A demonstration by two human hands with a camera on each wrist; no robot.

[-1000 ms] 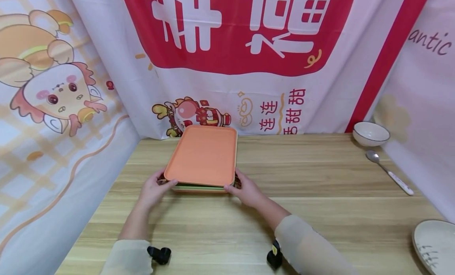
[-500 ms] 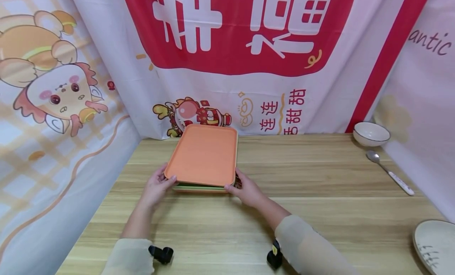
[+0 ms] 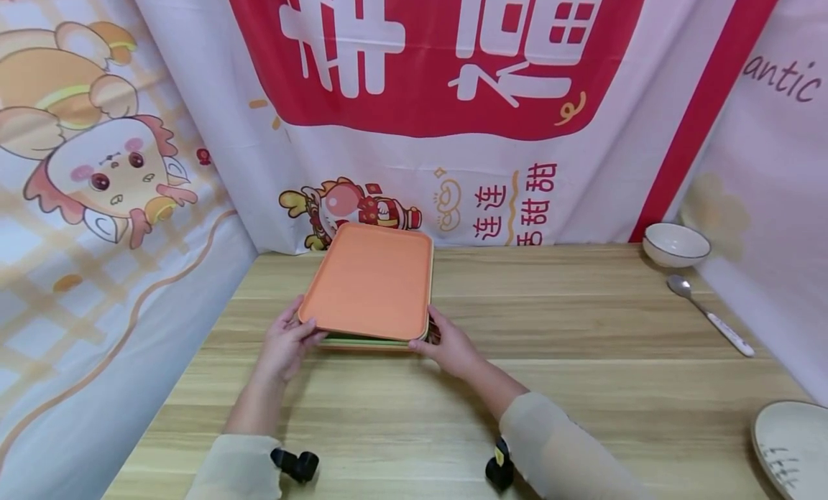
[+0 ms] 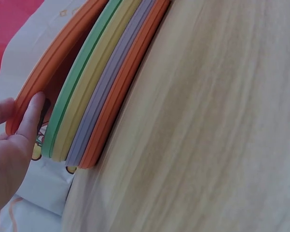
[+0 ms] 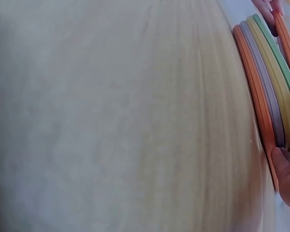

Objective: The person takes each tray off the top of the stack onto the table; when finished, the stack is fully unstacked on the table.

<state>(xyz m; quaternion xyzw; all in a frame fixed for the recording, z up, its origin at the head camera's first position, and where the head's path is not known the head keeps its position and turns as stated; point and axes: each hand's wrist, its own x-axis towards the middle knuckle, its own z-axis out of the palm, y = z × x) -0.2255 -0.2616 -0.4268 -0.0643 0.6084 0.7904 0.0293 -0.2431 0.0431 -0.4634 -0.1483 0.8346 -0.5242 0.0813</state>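
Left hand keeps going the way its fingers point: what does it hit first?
Probably the top orange tray: the left hand already grips its near left corner, fingertips under the rim, with the green tray just below.

Three views, one bench
The bench (image 3: 582,385) is seen from above; the tray stack (image 4: 101,96) is seen close-up, edge-on, by both wrist views.

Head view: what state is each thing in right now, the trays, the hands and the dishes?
Top tray: near edge lifted off the stack, gripped at both near corners.
Stack: green, yellow, purple, orange trays, flat on the table.
Left hand: grips the left corner.
Right hand: grips the right corner.
Bowl: upright.
Spoon: lying flat.
Plate: flat, partly out of view.
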